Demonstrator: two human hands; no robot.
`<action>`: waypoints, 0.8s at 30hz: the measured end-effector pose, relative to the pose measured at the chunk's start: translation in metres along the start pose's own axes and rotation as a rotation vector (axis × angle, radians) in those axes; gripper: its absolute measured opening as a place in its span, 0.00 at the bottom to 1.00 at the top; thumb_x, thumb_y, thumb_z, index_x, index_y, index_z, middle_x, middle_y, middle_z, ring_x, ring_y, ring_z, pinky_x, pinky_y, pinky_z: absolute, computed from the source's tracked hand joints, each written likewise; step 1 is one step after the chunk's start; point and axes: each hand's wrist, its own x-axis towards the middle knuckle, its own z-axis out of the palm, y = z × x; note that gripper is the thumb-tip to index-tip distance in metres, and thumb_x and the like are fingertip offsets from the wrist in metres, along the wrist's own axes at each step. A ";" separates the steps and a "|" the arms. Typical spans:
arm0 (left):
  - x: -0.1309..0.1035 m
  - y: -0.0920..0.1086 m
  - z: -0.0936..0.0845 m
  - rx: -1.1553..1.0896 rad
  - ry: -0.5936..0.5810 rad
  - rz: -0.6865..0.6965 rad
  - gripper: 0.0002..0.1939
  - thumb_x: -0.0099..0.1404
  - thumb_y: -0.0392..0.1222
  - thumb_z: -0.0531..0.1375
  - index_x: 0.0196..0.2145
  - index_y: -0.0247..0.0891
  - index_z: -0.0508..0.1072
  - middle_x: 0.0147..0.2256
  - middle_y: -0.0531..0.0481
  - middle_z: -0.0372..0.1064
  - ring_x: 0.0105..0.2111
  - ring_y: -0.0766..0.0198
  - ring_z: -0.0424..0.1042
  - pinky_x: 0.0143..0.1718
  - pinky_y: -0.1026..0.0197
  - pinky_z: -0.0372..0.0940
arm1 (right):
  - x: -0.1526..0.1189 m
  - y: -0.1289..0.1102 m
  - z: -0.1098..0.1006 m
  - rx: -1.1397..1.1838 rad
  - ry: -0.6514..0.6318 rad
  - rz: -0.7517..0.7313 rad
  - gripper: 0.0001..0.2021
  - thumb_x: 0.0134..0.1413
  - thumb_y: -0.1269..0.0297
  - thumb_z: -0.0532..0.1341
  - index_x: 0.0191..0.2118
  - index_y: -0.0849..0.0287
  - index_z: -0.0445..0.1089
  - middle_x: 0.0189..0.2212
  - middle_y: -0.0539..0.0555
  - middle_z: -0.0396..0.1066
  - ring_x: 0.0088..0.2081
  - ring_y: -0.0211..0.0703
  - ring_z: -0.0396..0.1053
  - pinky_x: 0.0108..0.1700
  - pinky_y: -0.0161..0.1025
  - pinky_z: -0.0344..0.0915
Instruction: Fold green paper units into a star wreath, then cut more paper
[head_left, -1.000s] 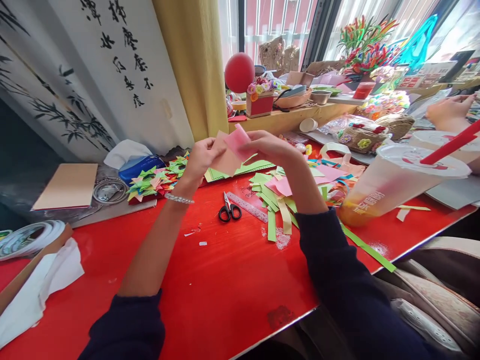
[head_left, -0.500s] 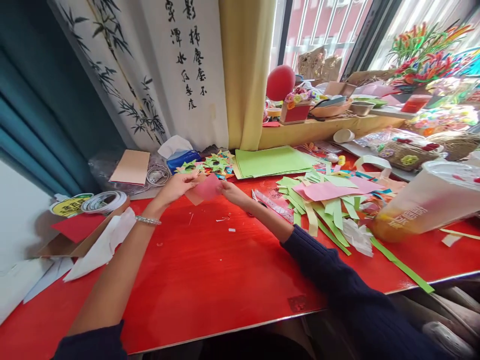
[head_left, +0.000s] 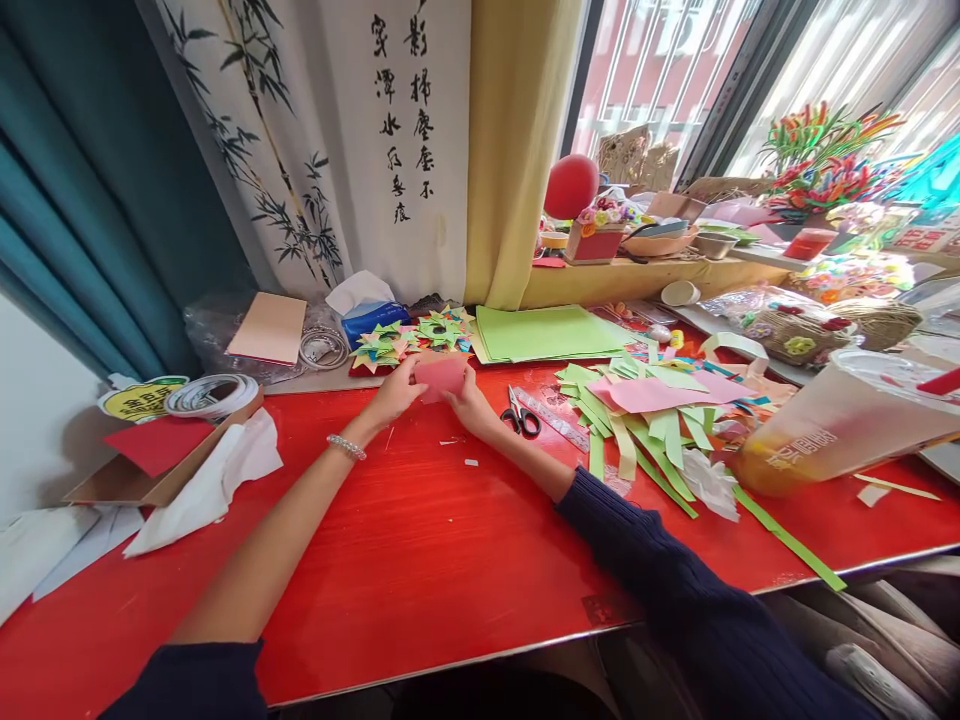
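Observation:
A small pink sheet of paper (head_left: 441, 377) is held up over the red table by both hands. My left hand (head_left: 399, 390) pinches its left edge, and a beaded bracelet circles that wrist. On the opposite edge, the fingers of my right hand (head_left: 472, 402) are closed on the same paper. Just behind the hands lie folded paper stars (head_left: 384, 345) in green, orange and blue. Black-handled scissors (head_left: 521, 415) rest right of my right hand, beside a clear patterned ruler (head_left: 553, 420).
Green paper strips (head_left: 660, 450) and a pink sheet (head_left: 637, 392) pile up at the right, near a large drink cup (head_left: 832, 425). Green sheets (head_left: 551, 332) lie at the back. A cardboard tray (head_left: 135, 488) and tape rolls (head_left: 214, 396) stand left.
Both hands have shifted slightly right with the pink paper, and it now lies more level between them. A brownish sheet that showed behind it is less visible. The scissors are more exposed.

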 end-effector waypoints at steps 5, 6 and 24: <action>-0.006 0.004 0.001 0.030 -0.046 0.090 0.37 0.54 0.35 0.58 0.63 0.42 0.58 0.59 0.43 0.61 0.55 0.55 0.66 0.53 0.57 0.64 | -0.003 -0.004 0.002 0.018 0.033 -0.053 0.34 0.57 0.68 0.54 0.65 0.64 0.36 0.64 0.68 0.51 0.64 0.46 0.54 0.64 0.44 0.53; -0.007 0.005 0.001 0.041 -0.058 0.101 0.37 0.55 0.35 0.58 0.62 0.42 0.59 0.59 0.43 0.62 0.55 0.55 0.66 0.54 0.56 0.64 | -0.003 -0.005 0.001 0.014 0.032 -0.052 0.33 0.57 0.69 0.53 0.65 0.64 0.37 0.63 0.67 0.53 0.63 0.46 0.56 0.63 0.44 0.54; -0.023 0.036 -0.124 0.342 -0.094 -0.162 0.10 0.38 0.39 0.71 0.23 0.40 0.76 0.22 0.56 0.74 0.22 0.65 0.67 0.22 0.68 0.60 | 0.073 -0.018 -0.158 -0.265 0.161 0.115 0.18 0.61 0.58 0.59 0.54 0.60 0.66 0.51 0.58 0.67 0.48 0.46 0.69 0.48 0.50 0.69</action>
